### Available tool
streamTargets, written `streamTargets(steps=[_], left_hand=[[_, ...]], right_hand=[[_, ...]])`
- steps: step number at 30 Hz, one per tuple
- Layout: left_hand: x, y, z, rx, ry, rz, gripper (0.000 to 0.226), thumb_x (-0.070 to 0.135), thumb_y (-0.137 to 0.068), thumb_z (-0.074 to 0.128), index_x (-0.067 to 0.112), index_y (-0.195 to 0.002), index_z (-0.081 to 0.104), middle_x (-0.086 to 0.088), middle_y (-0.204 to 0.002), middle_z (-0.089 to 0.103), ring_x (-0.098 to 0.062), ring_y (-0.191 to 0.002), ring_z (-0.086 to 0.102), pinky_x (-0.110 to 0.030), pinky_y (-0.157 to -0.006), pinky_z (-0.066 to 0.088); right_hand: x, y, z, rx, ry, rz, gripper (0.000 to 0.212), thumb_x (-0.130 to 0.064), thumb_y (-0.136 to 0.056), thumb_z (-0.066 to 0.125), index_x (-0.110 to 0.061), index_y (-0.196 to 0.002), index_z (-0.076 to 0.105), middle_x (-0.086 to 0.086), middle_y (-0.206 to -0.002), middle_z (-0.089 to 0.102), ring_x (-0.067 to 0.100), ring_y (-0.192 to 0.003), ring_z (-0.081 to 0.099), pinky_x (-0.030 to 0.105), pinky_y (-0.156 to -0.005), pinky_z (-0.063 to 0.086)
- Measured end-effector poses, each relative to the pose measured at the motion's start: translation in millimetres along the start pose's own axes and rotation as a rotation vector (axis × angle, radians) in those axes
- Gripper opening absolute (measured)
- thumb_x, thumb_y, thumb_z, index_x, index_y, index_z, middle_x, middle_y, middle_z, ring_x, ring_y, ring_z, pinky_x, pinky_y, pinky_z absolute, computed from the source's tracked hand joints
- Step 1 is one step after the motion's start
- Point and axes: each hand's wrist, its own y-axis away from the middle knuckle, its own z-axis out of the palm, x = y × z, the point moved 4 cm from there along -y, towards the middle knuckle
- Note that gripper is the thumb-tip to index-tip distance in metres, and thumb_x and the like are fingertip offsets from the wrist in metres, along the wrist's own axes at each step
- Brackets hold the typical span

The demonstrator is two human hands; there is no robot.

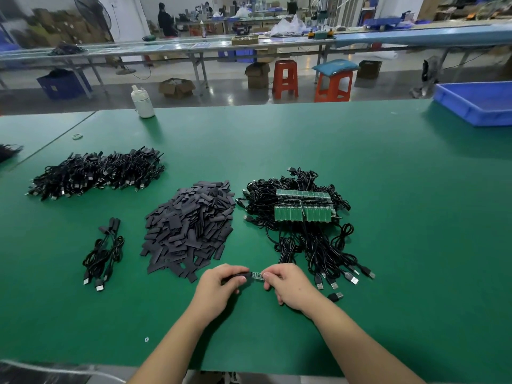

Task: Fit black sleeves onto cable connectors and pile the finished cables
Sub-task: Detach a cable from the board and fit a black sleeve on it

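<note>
While our left hand pinched the black sleeve, our right hand pinched the connector board, both lying end to end along one left-right axis.

- Left hand pinches a black sleeve over a small green board.
- Right hand pinches the board's other end.
- Sleeve pile lies just beyond, on the green table.
</note>
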Motion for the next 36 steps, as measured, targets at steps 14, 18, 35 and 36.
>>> streamTargets(steps=[14,18,35,36], left_hand=[[2,2,2,-0.029,-0.005,0.014,0.029,0.008,-0.085,0.074,0.034,-0.097,0.075,0.014,-0.085,0.072,-0.005,-0.059,0.062,-0.014,-0.065,0.05],[7,1,1,-0.058,-0.085,0.068,0.026,0.011,-0.085,0.074,0.03,-0.103,0.076,0.017,-0.084,0.07,-0.006,-0.065,0.063,-0.016,-0.07,0.05],[14,7,1,-0.18,-0.166,0.137,0.029,0.01,-0.086,0.073,0.032,-0.105,0.076,0.012,-0.088,0.071,-0.007,-0.083,0.066,-0.011,-0.075,0.047],[15,8,0,-0.18,-0.179,0.143,0.03,0.012,-0.087,0.072,0.034,-0.105,0.076,0.014,-0.088,0.071,-0.006,-0.084,0.065,-0.011,-0.075,0.047]], right_hand=[[-1,2,-1,-0.026,0.026,0.0,0.026,-0.031,-0.102,0.052,-0.021,-0.084,0.069,-0.007,-0.061,0.063,0.011,-0.048,0.051,0.036,-0.058,0.053],[-2,3,-2,-0.031,0.006,0.003,0.027,-0.03,-0.102,0.053,-0.023,-0.08,0.068,-0.008,-0.06,0.062,0.011,-0.048,0.05,0.038,-0.06,0.054],[9,4,14,-0.064,-0.058,0.025,0.026,-0.035,-0.098,0.056,-0.015,-0.091,0.072,0.008,-0.083,0.074,0.012,-0.05,0.054,0.045,-0.07,0.056],[10,3,14,-0.062,-0.051,0.023,0.027,-0.037,-0.096,0.057,-0.015,-0.091,0.072,0.012,-0.085,0.074,0.013,-0.05,0.055,0.046,-0.072,0.056]])
